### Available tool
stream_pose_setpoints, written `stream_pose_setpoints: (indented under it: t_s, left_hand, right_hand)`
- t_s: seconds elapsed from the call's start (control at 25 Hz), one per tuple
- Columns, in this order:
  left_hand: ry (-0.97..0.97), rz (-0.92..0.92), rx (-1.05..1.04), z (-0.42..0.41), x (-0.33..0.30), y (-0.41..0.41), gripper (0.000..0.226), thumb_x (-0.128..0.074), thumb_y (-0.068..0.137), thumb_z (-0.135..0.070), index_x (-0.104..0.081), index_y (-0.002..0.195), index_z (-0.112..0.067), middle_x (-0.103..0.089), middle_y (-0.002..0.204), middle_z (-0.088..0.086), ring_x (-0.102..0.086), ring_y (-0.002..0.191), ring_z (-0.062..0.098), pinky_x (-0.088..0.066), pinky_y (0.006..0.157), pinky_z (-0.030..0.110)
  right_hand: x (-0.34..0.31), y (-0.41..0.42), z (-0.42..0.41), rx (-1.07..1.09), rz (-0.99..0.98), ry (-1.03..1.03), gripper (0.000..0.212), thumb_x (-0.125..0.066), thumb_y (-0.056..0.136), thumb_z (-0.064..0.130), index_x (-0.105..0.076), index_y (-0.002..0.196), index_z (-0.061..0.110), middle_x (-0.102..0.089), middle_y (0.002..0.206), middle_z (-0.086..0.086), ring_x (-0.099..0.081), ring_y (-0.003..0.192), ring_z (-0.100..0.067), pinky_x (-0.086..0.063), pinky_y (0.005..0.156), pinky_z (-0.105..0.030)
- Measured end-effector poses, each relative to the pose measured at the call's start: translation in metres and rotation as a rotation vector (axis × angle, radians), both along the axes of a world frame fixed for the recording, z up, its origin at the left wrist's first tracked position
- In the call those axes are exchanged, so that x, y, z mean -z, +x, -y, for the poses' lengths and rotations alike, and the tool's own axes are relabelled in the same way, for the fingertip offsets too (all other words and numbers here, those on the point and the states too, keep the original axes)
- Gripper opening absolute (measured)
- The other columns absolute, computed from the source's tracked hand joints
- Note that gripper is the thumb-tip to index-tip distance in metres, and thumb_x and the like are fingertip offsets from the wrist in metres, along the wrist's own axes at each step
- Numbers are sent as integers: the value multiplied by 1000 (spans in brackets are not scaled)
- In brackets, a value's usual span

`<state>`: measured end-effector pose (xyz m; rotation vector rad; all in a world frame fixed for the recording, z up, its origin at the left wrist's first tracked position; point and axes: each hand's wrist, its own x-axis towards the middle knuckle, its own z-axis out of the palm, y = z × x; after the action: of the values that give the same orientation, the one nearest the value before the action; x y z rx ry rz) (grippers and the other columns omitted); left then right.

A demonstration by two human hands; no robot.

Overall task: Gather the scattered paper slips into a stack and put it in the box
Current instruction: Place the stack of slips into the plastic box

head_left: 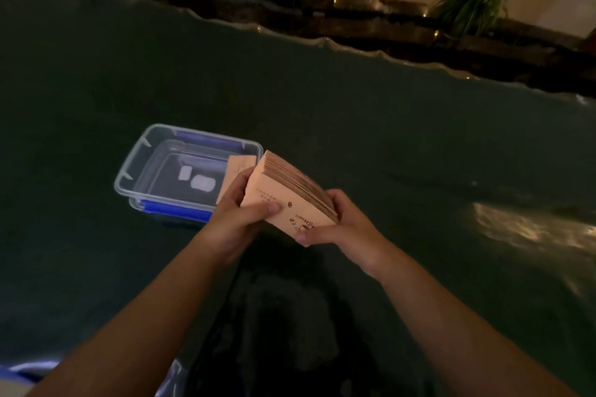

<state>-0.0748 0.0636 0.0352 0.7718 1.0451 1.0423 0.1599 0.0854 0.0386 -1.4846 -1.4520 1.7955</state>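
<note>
Nearest me, at the bottom left corner, I see a pale blue-edged piece of plastic (pixel 29 371), cut off by the frame; I cannot tell what it is. My two bare forearms reach forward from there over the dark worktop (pixel 419 171).

My left hand (pixel 240 216) grips the stack of paper slips (pixel 283 195) along its left side, thumb lying across the printed front face. My right hand (pixel 342 224) clasps the stack's lower right corner, thumb pressed to the bottom edge. Both hands are closed on it. The stack is held up off the worktop, tilted, its layered brown edges fanned toward the upper right. The front slip is peach-coloured with small dark print and a little drawing.

Just beyond my left hand sits the clear plastic box (pixel 135 164), open, with blue clips on its near and far long sides. Its right rim is just beside the stack's top left corner. One peach slip (pixel 237 167) leans inside against the box's right end, partly hidden by my left hand. Two pale patches show on the box floor.

To the right of the stack the worktop is bare and dark, with a bright glare patch toward the right edge. The far edge of the worktop is wavy and irregular. Beyond it stand potted green plants (pixel 471 0) along a ledge.
</note>
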Motion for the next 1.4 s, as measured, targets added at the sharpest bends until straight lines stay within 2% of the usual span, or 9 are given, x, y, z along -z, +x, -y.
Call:
stream_pose_setpoints:
  t_s: [0.28, 0.36, 0.44, 0.52, 0.64, 0.8, 0.92, 1.2, 1.4]
  left_hand:
    - [-76, 33, -242, -5, -29, -54, 80, -88, 69, -24, -53, 139, -8, -69, 129, 20, -68, 120, 37, -59, 92, 51]
    - [-76, 6, -234, -10, -35, -79, 77, -82, 67, -23, -55, 137, -6, -70, 128, 21, -69, 118, 37, -58, 92, 51]
    - [-80, -36, -184, -18, -40, -97, 76, -82, 66, -25, -57, 136, -7, -72, 125, 20, -71, 116, 37, -58, 92, 52]
    - [-101, -53, -146, -26, -44, -114, 74, -83, 67, -30, -60, 134, -10, -75, 121, 17, -73, 112, 35, -58, 92, 52]
    - [-148, -25, -97, -42, -46, -142, 66, -82, 74, -31, -62, 133, -13, -78, 117, 14, -76, 108, 31, -59, 91, 49]
    - [-188, -65, -8, -64, -41, -176, 54, -80, 80, -29, -64, 131, -21, -80, 114, 8, -78, 103, 26, -62, 83, 41]
    - [-257, -162, -19, -80, -28, -190, 42, -77, 88, -27, -66, 128, -19, -82, 107, 8, -78, 102, 27, -61, 89, 47]
    - [-378, -268, -10, -103, 10, -183, 21, -67, 97, -29, -65, 118, -29, -75, 114, 9, -74, 103, 28, -60, 94, 53]
    - [-434, -337, 39, -106, 31, -176, 28, -65, 98, -36, -64, 124, -26, -76, 113, 11, -75, 102, 29, -60, 94, 53]
  right_hand:
    - [-27, -84, -11, -83, 41, -78, 80, -92, 58, 62, -54, 126, 43, -72, 124, 16, -68, 114, -10, -59, 94, -35]
    - [-36, -108, -19, -105, 48, -49, 72, -87, 64, 65, -56, 126, 46, -75, 121, 17, -74, 106, -5, -61, 84, -28]
    - [-42, -130, -29, -91, 40, -9, 55, -84, 74, 58, -58, 122, 50, -79, 111, 18, -76, 93, 4, -62, 65, -19]
    - [-45, -153, -41, -68, 36, 13, 51, -84, 82, 47, -56, 125, 52, -80, 108, 15, -77, 90, 4, -62, 61, -20]
    - [-42, -184, -56, 1, -31, -52, 66, -84, 85, 41, -47, 139, 48, -84, 99, 13, -81, 90, -5, -66, 64, -29]
    - [-35, -218, -71, 130, -128, -190, 59, -84, 87, 35, -53, 138, 39, -85, 104, 7, -82, 94, -13, -67, 69, -36]
    - [-30, -239, -80, 179, -122, -234, 49, -81, 92, 32, -57, 134, 38, -85, 107, 3, -82, 92, -15, -67, 67, -37]
    - [-1, -260, -86, 162, 165, -248, 48, -67, 100, 42, -54, 145, 35, -76, 122, -1, -74, 110, -23, -62, 97, -52]
    - [22, -270, -79, 194, 227, -255, 18, -58, 104, 47, -60, 121, 41, -75, 121, -2, -72, 110, -23, -57, 103, -54]
